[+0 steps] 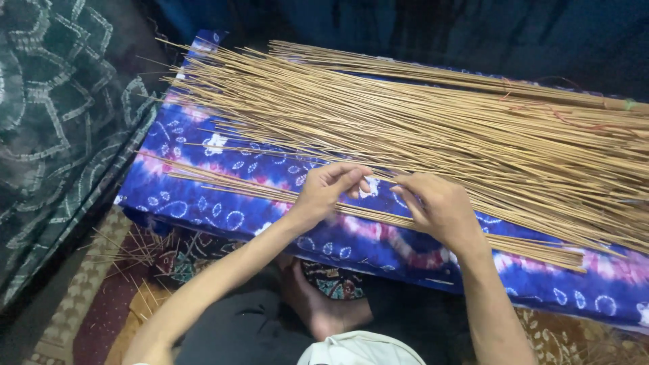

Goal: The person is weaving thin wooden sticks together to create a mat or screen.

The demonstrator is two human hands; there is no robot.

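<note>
As hands [385, 196] overlap, pinched stick [270, 154] obscured

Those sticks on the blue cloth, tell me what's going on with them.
A person sits on the floor with both hands over a blue patterned cloth. The left hand and right hand pinch a thin stick between the fingertips, close together. A big pile of long thin sticks fans across the cloth behind the hands, and a smaller bundle lies nearer the person, under the wrists. A few loose bits of stick lie on the patterned mat below the cloth's left end.
</note>
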